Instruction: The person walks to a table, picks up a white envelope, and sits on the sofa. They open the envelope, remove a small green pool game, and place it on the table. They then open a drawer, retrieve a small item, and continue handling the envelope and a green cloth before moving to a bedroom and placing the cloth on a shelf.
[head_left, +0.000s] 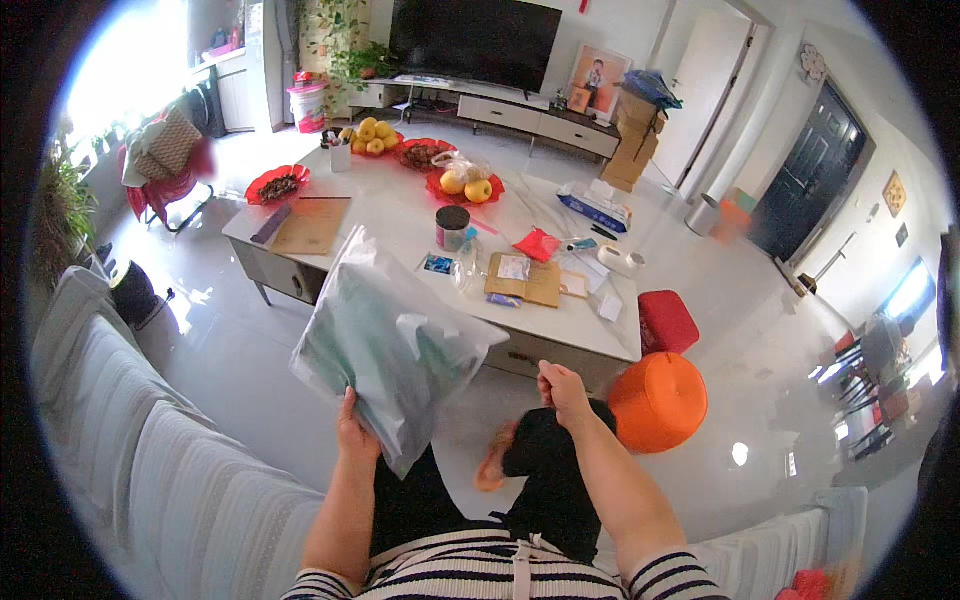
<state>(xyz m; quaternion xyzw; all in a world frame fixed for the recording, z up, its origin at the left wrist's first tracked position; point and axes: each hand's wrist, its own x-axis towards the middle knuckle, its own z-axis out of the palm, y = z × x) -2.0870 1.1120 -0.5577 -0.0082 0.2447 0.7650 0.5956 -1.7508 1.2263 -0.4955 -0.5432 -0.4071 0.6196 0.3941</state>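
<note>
In my left hand (357, 435) is a large frosted plastic bag (397, 341) with something green showing through it. The thumb lies on the front of the bag near its lower left edge, and the other fingers are hidden behind it. The bag is tilted and covers part of the coffee table's front. My right hand (564, 391) is apart from the bag, over my bent knee, with its fingers curled in and nothing visible in them. An orange round stool (658, 403) stands just to its right.
The white coffee table (375, 281) carries red fruit dishes (499, 196), a dark-lidded jar (452, 229), a tissue pack (592, 208), a brown envelope (525, 281) and a clipboard (311, 225). A red stool (666, 322) stands at its right end. A covered sofa (202, 480) flanks me.
</note>
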